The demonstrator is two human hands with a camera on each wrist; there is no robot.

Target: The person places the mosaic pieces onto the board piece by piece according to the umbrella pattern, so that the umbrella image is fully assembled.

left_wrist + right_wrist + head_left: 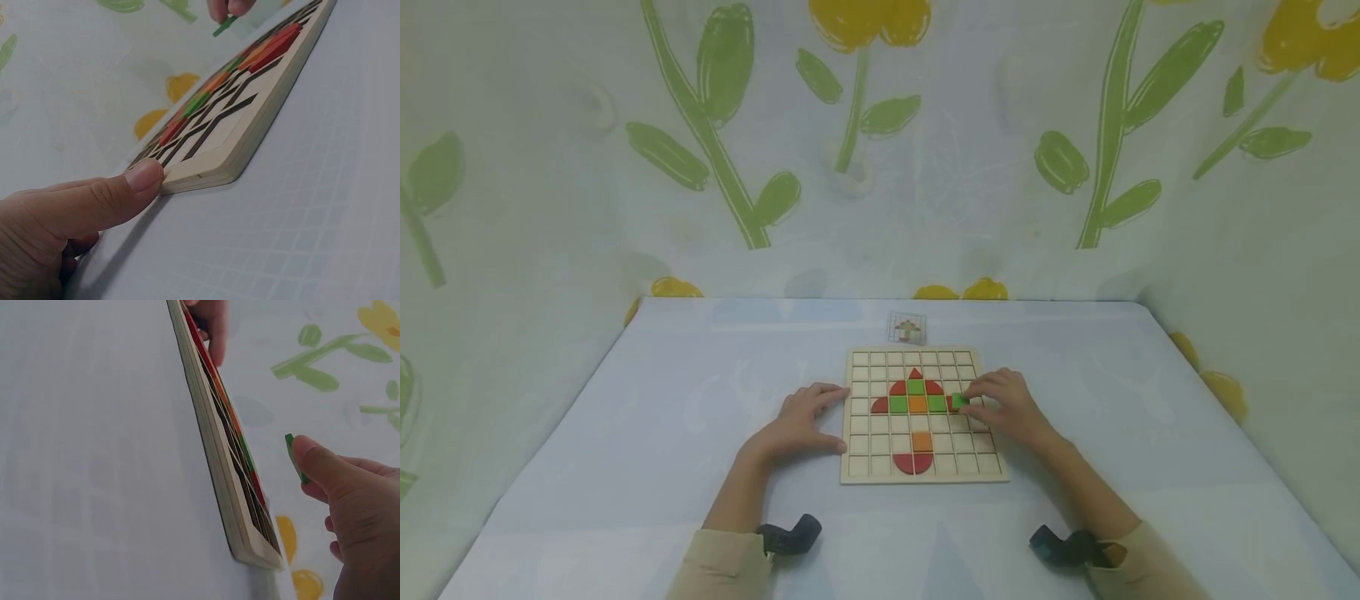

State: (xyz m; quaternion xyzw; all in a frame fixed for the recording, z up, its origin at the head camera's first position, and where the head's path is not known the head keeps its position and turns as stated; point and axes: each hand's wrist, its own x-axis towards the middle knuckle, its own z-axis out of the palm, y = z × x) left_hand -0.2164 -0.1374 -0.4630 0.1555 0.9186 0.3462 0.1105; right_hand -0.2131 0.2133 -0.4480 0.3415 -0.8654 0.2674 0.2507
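Note:
A square wooden grid board (880, 423) lies flat on the table. My left hand (796, 427) rests at its left edge, thumb (140, 178) touching the near left side and fingers spread. My right hand (1013, 410) pinches a green square tile (295, 457) between thumb and finger, held apart from the board in the right wrist view. In the head view it overlaps a red piece at the right of the pattern. Set in the board are a red triangle (914, 374), green squares (916, 387), orange squares (922, 442) and red rounded pieces (913, 463).
A small card (907, 327) with a printed grid picture lies just beyond the board. White cloth with green leaves and yellow flowers (868, 21) surrounds the table (700, 367) at the back and sides. Dark devices (790, 535) are strapped to both wrists.

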